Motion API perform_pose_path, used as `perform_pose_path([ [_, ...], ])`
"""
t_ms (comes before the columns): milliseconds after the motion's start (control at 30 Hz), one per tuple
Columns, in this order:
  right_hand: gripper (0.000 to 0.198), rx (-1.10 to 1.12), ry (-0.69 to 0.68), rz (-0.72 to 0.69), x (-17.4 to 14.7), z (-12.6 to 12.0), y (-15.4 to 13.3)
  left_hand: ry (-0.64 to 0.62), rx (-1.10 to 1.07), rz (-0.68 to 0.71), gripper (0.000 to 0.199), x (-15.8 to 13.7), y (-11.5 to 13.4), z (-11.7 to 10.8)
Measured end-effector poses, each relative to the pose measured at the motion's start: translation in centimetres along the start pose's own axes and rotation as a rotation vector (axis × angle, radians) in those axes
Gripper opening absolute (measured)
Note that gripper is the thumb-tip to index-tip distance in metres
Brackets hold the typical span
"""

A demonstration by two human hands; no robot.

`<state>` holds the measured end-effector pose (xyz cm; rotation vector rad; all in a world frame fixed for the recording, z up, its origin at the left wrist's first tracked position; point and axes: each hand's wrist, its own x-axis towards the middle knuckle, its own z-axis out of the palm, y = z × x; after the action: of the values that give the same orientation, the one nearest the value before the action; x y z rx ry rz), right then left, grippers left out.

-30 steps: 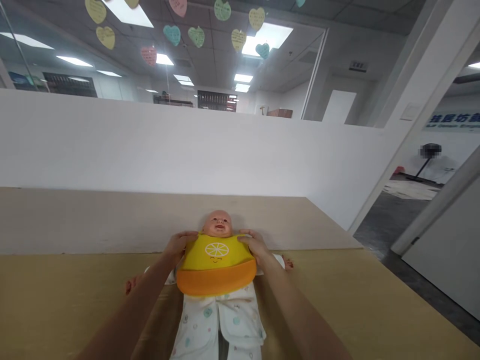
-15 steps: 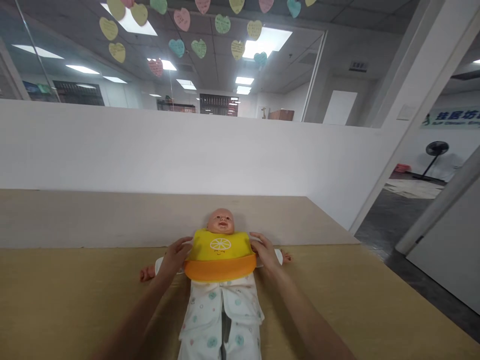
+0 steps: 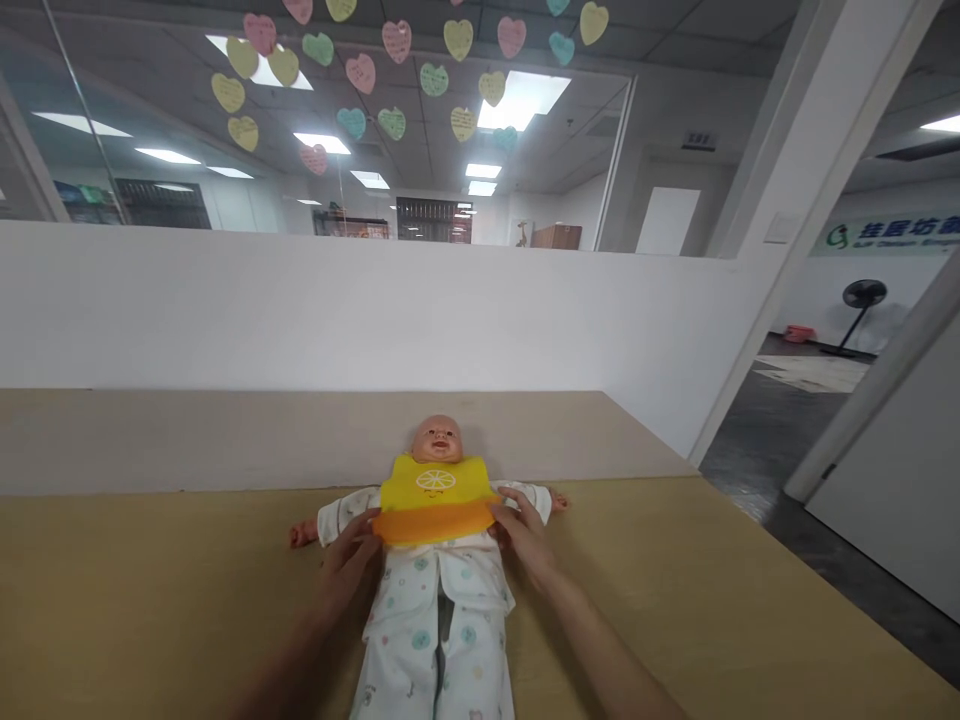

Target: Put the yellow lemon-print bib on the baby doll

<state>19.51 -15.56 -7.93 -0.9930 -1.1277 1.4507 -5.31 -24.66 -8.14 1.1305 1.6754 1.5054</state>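
Note:
A baby doll [image 3: 437, 440] lies on its back on the table, its arms stretched out to both sides. It wears a white outfit with a small print [image 3: 420, 575]. Over its chest is a yellow bib [image 3: 439, 483] with a citrus slice drawn on it and an orange pocket along the bottom. My left hand [image 3: 351, 560] has its fingers closed at the pocket's left end. At the right end my right hand [image 3: 525, 535] pinches the pocket's edge between thumb and fingers. What lies beneath the bib is hidden.
The wooden table [image 3: 187, 590] meets a paler board [image 3: 187, 440] behind the doll, then a white wall [image 3: 337, 310]. Heart-shaped notes [image 3: 360, 73] stick to the glass above. To the right, past a doorway, stand a fan [image 3: 862, 295] and a door [image 3: 892, 440].
Both hands have slid down from the bib's upper sides to the ends of its orange pocket. More of the doll's sleeves shows. The camera view has tipped slightly upward.

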Motion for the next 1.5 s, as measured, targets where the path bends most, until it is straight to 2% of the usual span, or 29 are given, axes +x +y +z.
perform_pose_path([
  [200,0.049,0.054,0.007,-0.025,0.8,0.4,-0.9,0.065,-0.085,-0.075,0.046,0.1,1.4,1.0],
  [400,0.048,0.088,-0.005,-0.049,1.5,0.2,-1.0,0.055,-0.175,0.059,0.042,1.3,1.9,1.2],
  [600,0.050,0.048,-0.008,-0.018,0.6,0.4,0.7,0.076,-0.146,-0.072,0.051,0.6,2.4,1.6],
  [667,0.050,0.025,-0.013,-0.026,0.5,0.3,0.9,0.076,-0.124,-0.088,0.053,0.4,2.0,1.5],
  [867,0.051,-0.021,-0.024,-0.051,0.4,-0.2,0.7,0.012,-0.002,-0.010,0.046,1.1,-0.3,0.6],
  [1000,0.053,-0.066,-0.024,-0.064,0.2,-0.4,0.9,0.023,0.051,0.018,0.042,0.9,-0.7,0.7],
  [1133,0.055,-0.136,-0.032,-0.125,-0.1,-0.9,1.6,0.068,0.089,-0.003,0.051,0.5,-1.4,0.8],
  [1267,0.049,-0.344,0.044,-0.261,-0.1,-2.3,3.0,0.102,0.192,0.035,0.057,1.0,-3.1,0.0],
  [1400,0.034,-0.803,0.167,-0.498,0.7,-4.4,3.3,0.225,0.636,0.341,0.042,2.2,-4.3,-2.0],
  [1500,0.037,-1.237,0.200,-0.665,1.3,-6.0,2.6,0.240,0.944,0.493,0.043,3.1,-4.5,-3.6],
])
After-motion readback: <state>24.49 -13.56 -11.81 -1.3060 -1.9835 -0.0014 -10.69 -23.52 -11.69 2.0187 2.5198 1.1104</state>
